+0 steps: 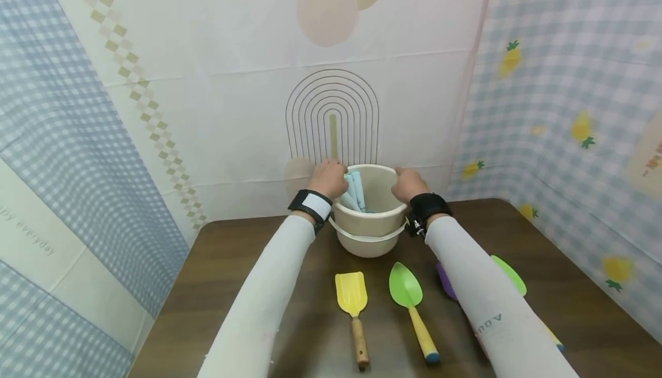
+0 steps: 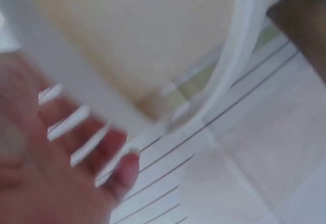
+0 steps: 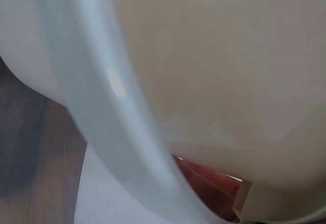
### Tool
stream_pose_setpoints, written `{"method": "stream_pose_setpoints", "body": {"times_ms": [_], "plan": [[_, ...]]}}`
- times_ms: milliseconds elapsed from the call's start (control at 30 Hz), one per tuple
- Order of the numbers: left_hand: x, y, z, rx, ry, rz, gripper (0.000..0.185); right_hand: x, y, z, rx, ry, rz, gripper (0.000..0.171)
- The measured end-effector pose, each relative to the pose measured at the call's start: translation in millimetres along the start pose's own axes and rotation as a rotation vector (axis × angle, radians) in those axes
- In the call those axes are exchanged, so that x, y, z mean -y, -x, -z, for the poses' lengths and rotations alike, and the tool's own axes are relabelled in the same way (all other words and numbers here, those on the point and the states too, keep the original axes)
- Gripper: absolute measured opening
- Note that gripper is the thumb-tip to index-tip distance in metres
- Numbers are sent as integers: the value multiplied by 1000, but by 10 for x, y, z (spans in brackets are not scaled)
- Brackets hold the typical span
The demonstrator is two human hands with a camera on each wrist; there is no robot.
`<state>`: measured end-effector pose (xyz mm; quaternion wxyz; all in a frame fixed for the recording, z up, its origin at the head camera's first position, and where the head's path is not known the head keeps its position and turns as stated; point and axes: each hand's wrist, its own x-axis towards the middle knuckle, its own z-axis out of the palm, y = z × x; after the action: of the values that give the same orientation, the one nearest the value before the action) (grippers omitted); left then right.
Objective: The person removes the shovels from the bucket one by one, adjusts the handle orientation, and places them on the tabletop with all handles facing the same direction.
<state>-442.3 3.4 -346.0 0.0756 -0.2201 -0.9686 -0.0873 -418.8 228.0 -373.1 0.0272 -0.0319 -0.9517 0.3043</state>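
A cream bucket (image 1: 368, 226) with a white handle lowered across its front stands at the table's back, near the wall. Light blue things (image 1: 355, 189), their kind unclear, lie inside its left part. My left hand (image 1: 330, 179) is at the left rim. In the left wrist view, its fingers (image 2: 114, 142) are spread and loosely bent outside the bucket (image 2: 137, 35). With my right hand (image 1: 408, 184) I hold the right rim. Fingers (image 3: 209, 183) show in the right wrist view through a gap between the handle (image 3: 119, 86) and bucket wall; the rest is hidden.
On the brown table (image 1: 233, 286), a yellow shovel (image 1: 351, 293) with a wooden handle and a green trowel (image 1: 405, 286) with a yellow handle lie in front of the bucket. A purple piece (image 1: 445, 280) and another green tool (image 1: 509, 274) are partly behind my right sleeve. Patterned cloth (image 1: 222, 119) surrounds the table.
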Motion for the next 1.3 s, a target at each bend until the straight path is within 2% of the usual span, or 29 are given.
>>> {"method": "stream_pose_setpoints", "body": {"times_ms": [133, 200, 267, 433, 600, 767, 967, 1167, 1300], "plan": [[-13, 44, 145, 149, -65, -93, 37, 24, -3, -29, -7, 13, 5, 72], [-3, 46, 169, 217, -97, -107, 37, 59, 1, -49, -4, 15, -5, 72], [25, 39, 146, 256, -116, -96, 39, 86, 4, -76, -5, 17, -9, 71], [75, 44, 78, 281, -187, -85, 42, 106, -9, -130, -6, 52, 16, 69], [40, 68, 117, 269, -234, -112, 42, 110, -19, -112, -21, 62, 13, 69], [59, 12, 59, 252, -253, -124, 41, 123, -2, -92, -20, 78, 9, 68], [71, -88, -11, 268, -165, -130, 33, 86, 23, -88, -18, 99, -16, 68], [63, -135, 46, 315, -30, -106, 29, 39, 24, -79, -28, 108, -9, 64], [64, -139, 107, 300, 75, -124, 28, 6, 19, -55, -31, 107, -7, 64]]}}
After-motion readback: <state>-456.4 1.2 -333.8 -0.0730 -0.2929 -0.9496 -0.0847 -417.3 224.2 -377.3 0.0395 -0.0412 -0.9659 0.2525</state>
